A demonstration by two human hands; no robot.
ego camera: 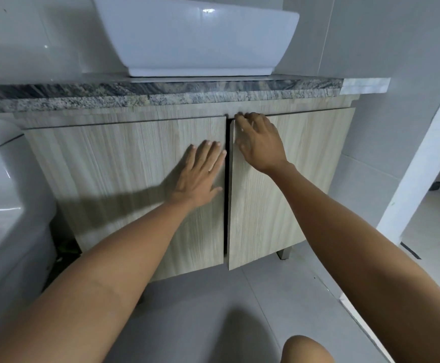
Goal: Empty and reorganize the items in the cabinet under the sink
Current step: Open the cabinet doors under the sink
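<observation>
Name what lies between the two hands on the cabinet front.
In the head view, only the dark gap between both doors separates the left hand from the right hand.

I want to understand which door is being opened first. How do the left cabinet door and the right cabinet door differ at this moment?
The left door sits flush and closed; the right door stands slightly ajar, its inner edge sticking out. The left hand rests flat with straight fingers on the left door, while the right hand curls its fingertips over the right door's upper inner corner. Both doors share the same light wood grain and have no visible handles.
</observation>
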